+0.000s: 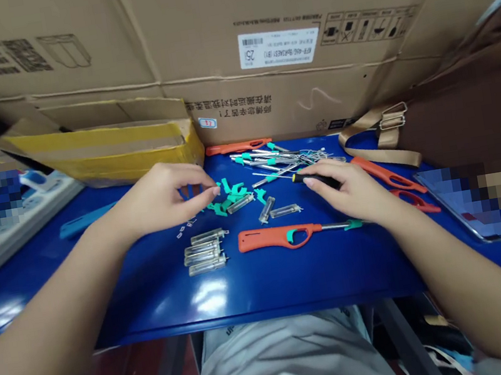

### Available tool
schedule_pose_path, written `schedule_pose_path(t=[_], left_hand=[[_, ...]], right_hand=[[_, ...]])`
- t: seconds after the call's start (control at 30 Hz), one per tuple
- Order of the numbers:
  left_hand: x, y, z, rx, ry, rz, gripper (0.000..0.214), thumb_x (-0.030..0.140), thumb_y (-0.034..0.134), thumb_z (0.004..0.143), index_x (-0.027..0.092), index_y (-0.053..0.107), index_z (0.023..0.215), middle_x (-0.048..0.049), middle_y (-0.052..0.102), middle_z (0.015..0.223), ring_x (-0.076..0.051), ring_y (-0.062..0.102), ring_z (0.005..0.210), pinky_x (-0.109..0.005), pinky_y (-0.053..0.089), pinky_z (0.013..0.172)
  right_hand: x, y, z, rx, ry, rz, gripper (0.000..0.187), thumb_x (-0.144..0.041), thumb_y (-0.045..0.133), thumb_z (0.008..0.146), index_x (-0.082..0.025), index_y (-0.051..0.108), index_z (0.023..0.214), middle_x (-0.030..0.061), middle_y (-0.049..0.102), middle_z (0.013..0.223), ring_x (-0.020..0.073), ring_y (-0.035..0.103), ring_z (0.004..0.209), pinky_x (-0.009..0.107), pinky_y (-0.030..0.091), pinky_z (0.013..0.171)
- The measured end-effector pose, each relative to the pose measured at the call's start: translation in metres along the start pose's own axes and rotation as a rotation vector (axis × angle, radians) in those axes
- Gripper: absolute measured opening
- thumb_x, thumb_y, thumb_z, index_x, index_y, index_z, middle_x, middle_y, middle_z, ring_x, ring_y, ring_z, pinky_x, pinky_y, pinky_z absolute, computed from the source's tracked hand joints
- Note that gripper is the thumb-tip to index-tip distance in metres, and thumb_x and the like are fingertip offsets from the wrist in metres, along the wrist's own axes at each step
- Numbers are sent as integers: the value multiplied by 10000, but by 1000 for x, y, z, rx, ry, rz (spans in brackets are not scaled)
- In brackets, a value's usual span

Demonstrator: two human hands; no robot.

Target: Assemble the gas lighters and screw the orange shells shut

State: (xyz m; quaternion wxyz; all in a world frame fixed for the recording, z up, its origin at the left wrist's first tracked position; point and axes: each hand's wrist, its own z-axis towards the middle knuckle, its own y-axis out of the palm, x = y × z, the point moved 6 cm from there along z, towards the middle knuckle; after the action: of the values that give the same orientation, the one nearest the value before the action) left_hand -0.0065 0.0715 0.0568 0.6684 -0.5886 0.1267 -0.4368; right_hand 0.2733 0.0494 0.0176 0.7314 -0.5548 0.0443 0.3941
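My right hand [348, 188] is wrapped round a screwdriver [297, 177] with a black and yellow handle; its thin shaft points left over metal tubes [282, 160] with green tips. Over at the left, my left hand [164, 198] has thumb and forefinger brought together in a pinch, beside small green plastic triggers [235, 195]. Whatever it may hold is too small to make out. Closer to me lies an orange long-necked lighter [263, 239] with a green trigger. Several clear lighter fuel tanks [204, 257] lie in a group left of it, and more lie among the triggers.
A cardboard box [129, 144] edged with yellow tape stands at the back left, against a large cardboard panel [220, 53]. Orange lighter shells [386, 173] and a tan strap [381, 154] lie at the right. A blue casing [85, 221] is behind my left forearm.
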Motion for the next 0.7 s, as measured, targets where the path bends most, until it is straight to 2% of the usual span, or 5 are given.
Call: schedule_pose_path(t=[0.13, 0.23, 0.37, 0.53, 0.7], left_hand=[[-12, -2, -7, -18, -53, 45, 275, 376, 585, 924, 168, 765, 939, -45, 763, 895, -149, 666, 753, -223, 478, 648], [-21, 2, -12, -60, -88, 98, 258, 347, 603, 890, 164, 778, 940, -48, 762, 882, -148, 656, 721, -234, 456, 643], [-32, -2, -18, -119, -151, 116, 215, 332, 635, 856, 187, 783, 914, -11, 739, 782, -129, 620, 642, -228, 412, 599], [-33, -3, -21, -113, -150, 112, 221, 294, 605, 873, 182, 779, 949, -20, 753, 836, -136, 642, 683, -228, 423, 619], [-27, 5, -21, -167, -101, 138, 211, 279, 589, 883, 188, 770, 941, -21, 752, 859, -147, 652, 708, -237, 427, 631]], right_hand=[[-23, 2, 3, 7, -51, 104, 270, -291, 608, 957, -232, 725, 1193, 62, 737, 1205, 244, 680, 1132, 386, 532, 963], [-45, 4, 6, -14, -70, 146, 222, -255, 658, 907, -214, 746, 1107, 51, 762, 1107, 227, 710, 1030, 357, 546, 915], [-59, 11, 15, -16, 11, 189, 181, -293, 701, 867, -223, 760, 1023, 37, 782, 996, 231, 728, 910, 344, 557, 793], [-76, 39, 34, -110, -44, 172, 138, -278, 676, 889, -200, 756, 971, 48, 766, 940, 206, 703, 830, 325, 523, 729], [-92, 67, 45, -146, -162, 164, 131, -203, 681, 898, -159, 746, 1004, 60, 726, 950, 181, 668, 853, 311, 498, 778]])
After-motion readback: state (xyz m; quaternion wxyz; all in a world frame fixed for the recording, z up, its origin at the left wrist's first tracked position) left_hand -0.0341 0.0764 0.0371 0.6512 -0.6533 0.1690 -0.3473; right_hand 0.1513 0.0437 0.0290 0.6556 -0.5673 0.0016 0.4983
